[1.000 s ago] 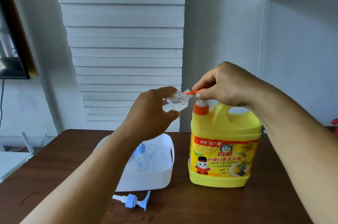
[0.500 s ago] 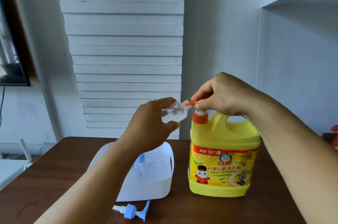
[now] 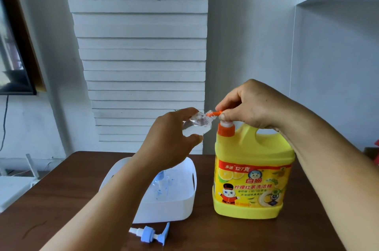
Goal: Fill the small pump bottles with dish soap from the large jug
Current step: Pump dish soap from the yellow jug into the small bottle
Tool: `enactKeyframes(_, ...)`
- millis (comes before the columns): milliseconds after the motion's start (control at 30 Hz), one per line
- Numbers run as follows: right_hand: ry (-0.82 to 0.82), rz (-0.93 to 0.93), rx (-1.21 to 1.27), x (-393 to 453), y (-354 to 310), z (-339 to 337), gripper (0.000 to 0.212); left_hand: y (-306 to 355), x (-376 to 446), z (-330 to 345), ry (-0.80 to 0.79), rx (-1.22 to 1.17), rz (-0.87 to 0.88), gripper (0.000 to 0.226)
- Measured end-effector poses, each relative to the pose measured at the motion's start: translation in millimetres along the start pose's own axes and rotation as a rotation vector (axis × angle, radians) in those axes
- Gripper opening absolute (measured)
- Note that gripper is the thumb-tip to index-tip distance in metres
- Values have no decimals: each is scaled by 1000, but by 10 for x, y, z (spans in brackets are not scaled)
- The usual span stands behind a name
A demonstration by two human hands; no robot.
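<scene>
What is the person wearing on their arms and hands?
Nothing that shows. The left hand and right hand are bare, with no gloves, rings or watch visible. Both forearms are bare too, with no sleeve as far as the picture reaches.
</scene>
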State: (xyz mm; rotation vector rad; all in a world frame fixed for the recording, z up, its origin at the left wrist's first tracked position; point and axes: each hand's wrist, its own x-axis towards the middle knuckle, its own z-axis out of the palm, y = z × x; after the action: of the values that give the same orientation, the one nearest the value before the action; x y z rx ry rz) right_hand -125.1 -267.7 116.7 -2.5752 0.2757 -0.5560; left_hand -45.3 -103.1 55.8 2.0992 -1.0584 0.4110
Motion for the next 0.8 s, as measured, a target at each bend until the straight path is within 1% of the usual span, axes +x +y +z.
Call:
enactKeyframes(333, 30, -25, -21, 1, -31, -67, 14, 38, 15, -36, 7, -4, 2, 38)
enactKeyframes(467, 1, -14, -52, -8, -32, -8, 16, 14, 8, -21, -25, 10, 3, 40)
enactKeyframes(600, -12, -20, -69, -24, -55, -42, 17, 24, -16, -25, -2, 1, 5, 39)
enactKeyframes(667, 0, -26, -59, -22, -66, -91, 16, 38, -6, -38, 13, -5, 7, 37)
enactKeyframes(800, 32, -38, -42, -16, -55, -94, 15, 44, 18, -46, 29, 6, 2, 40)
